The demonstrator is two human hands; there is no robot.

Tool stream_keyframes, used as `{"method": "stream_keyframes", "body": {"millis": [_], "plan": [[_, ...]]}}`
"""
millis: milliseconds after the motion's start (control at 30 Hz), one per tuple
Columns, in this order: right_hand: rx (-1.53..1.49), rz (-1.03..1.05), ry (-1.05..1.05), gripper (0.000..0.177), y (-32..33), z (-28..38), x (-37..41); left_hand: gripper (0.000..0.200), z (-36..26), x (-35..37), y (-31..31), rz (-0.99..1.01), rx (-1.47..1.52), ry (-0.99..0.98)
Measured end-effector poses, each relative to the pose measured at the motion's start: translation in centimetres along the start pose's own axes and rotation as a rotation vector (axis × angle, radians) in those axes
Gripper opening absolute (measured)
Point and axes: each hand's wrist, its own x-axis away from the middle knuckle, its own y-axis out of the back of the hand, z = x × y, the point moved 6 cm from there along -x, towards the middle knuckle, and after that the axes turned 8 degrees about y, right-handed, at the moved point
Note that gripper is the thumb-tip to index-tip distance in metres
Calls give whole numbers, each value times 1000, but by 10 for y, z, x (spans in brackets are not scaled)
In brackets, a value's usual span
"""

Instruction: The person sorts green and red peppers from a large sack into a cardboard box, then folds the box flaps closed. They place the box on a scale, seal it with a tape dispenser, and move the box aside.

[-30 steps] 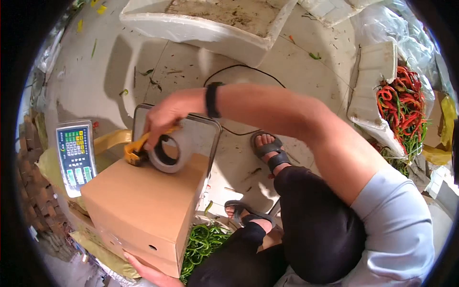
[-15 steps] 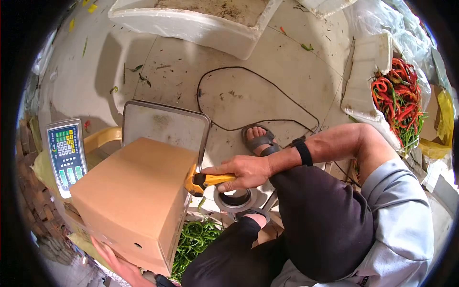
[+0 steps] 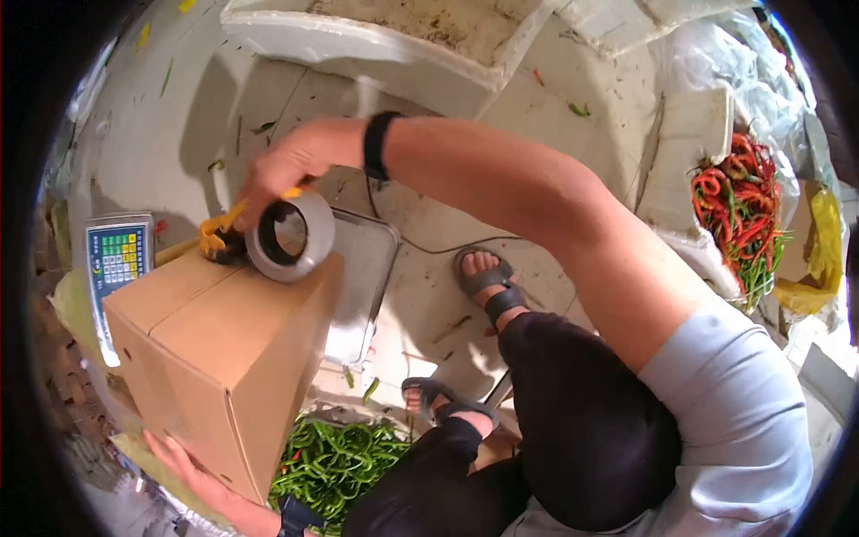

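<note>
A brown cardboard box (image 3: 183, 394) stands tilted on the left, partly over a metal weighing platform (image 3: 365, 295), with a seam along its upper face. My right hand (image 3: 284, 168), slightly blurred, is closed around a yellow tape dispenser (image 3: 215, 238). Its wide tape roll (image 3: 320, 234) faces me, and the dispenser's head is at the far end of the box's seam. Low on the box's near left side rests my left hand (image 3: 199, 483), fingers stretched out against the cardboard.
The scale's keypad display (image 3: 121, 255) stands left of the box. Green chilies (image 3: 344, 461) lie below it. A foam box (image 3: 684, 143) with red chilies (image 3: 738, 201) stands right; another foam box (image 3: 376, 49) is at the top. A black cable (image 3: 465, 246) crosses the floor.
My right hand has swung up and left with the tape dispenser, from beside the box to its far top edge. The box has turned and tilted, bringing its seam into view.
</note>
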Motion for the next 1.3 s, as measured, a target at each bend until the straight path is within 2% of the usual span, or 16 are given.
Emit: {"method": "stream_keyframes", "body": {"millis": [33,100,167,333,433,500,567,633,700,800,833,900,967,1033,1200,1300], "plan": [[18,-61,20,48,-8,7,29,68,6,-5,1,22,58,-1],[266,171,80,53,-17,-30,41,67,-9,10,-14,31,76,26],[60,125,148,58,-50,-36,99,65,-19,14,-21,39,63,-33],[-39,-202,172,66,-148,-60,157,65,-17,19,-23,-6,120,43],[-142,-499,147,69,-159,-47,153,67,10,11,13,-43,60,144],[-73,-497,97,64,-127,-38,131,68,28,14,41,-72,2,219],[51,-340,243,57,-80,-36,72,70,49,28,43,67,170,513],[189,-154,9,56,-46,-13,28,72,41,43,25,38,231,533],[-32,-186,82,58,-31,-20,-19,73,36,60,4,-3,299,563],[5,-118,0,56,-34,-9,-8,74,25,65,-8,-3,162,326],[38,-109,34,54,-42,4,23,75,32,60,-2,-35,254,379],[255,137,71,55,-65,-34,32,76,38,60,3,-88,355,437],[105,257,7,57,-109,-36,96,77,34,60,-2,-70,335,483],[7,67,311,59,-145,-49,136,77,35,62,-4,-72,377,485],[-84,-186,220,63,-198,-48,150,77,29,85,-14,-87,391,479],[-60,-171,183,64,-189,-49,143,76,27,92,-14,-70,214,290]]}}
